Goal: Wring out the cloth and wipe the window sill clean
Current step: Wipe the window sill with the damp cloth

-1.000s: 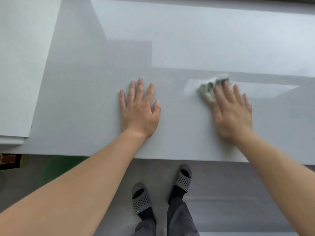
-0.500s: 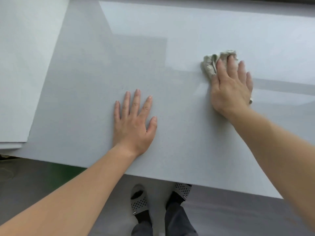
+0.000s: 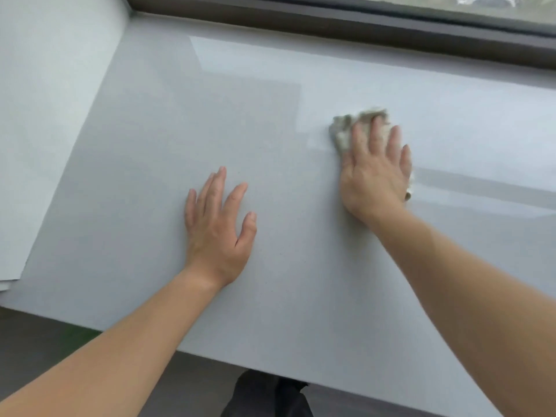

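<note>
Most of the cloth [image 3: 343, 132] is hidden under the right hand [image 3: 376, 176]. Only a crumpled, blurred edge shows past the fingertips, and a scrap shows at the hand's outer side. That hand lies flat, fingers straight, pressing the cloth onto the sill [image 3: 180, 130]. The left hand [image 3: 216, 230] rests flat on the sill, fingers spread, holding nothing. A second ago the two hands lay level. Now the right hand and cloth sit farther forward, and a dark window frame [image 3: 331, 22] has come into view.
</note>
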Action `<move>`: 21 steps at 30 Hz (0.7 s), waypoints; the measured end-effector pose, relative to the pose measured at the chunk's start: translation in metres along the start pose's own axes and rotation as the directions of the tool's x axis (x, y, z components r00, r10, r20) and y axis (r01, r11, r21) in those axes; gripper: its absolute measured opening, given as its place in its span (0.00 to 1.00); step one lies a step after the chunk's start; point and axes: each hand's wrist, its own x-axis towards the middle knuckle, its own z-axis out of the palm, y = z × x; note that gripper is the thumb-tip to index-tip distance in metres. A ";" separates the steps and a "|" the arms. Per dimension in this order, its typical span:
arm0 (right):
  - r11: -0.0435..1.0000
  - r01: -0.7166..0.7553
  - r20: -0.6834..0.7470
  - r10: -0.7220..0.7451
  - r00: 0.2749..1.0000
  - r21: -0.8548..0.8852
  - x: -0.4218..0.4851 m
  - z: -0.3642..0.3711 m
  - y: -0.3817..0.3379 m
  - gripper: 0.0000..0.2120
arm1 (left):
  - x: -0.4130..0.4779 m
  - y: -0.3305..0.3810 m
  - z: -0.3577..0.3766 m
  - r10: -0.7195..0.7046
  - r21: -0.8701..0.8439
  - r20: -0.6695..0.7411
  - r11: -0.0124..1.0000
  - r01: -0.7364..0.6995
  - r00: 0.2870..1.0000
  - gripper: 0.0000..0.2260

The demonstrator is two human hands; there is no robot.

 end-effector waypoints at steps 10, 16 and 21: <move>0.999 0.032 0.019 -0.031 0.999 -0.014 0.079 -0.016 0.027 0.26 | 0.143 0.041 0.025 -0.004 0.052 0.189 0.999 -0.006 0.982 0.29; 0.981 0.192 0.014 -0.192 0.981 -0.035 0.060 -0.004 -0.012 0.25 | 0.148 0.045 0.038 -0.009 0.225 0.172 0.974 -0.031 0.985 0.29; 0.961 0.269 0.052 -0.266 0.963 -0.060 0.119 -0.020 0.011 0.25 | 0.149 0.047 0.037 -0.002 0.251 0.194 0.967 -0.048 0.981 0.29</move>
